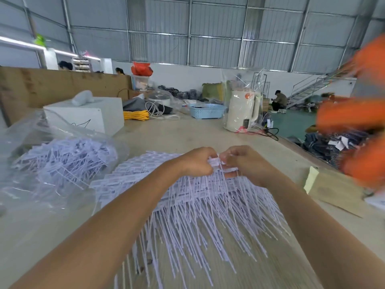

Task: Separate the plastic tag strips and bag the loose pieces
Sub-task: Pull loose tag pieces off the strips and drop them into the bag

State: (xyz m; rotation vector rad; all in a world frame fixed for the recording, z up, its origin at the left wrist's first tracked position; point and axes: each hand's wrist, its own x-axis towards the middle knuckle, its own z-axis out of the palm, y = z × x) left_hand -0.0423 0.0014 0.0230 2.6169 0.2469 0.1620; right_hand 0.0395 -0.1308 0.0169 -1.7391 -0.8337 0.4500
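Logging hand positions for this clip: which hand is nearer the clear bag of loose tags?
Left. The left hand is just right of the clear bag; the right hand lies farther right, beyond it.

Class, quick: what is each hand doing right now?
Left hand: pinching the white plastic tag strip.
Right hand: pinching the same strip's other end.

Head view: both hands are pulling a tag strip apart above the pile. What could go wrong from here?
1. The left hand and right hand pinch the strip over the unsorted pile; freed pieces could drop back in.
2. The clear bag lies off to the left, so pieces may scatter on the table in transfer.
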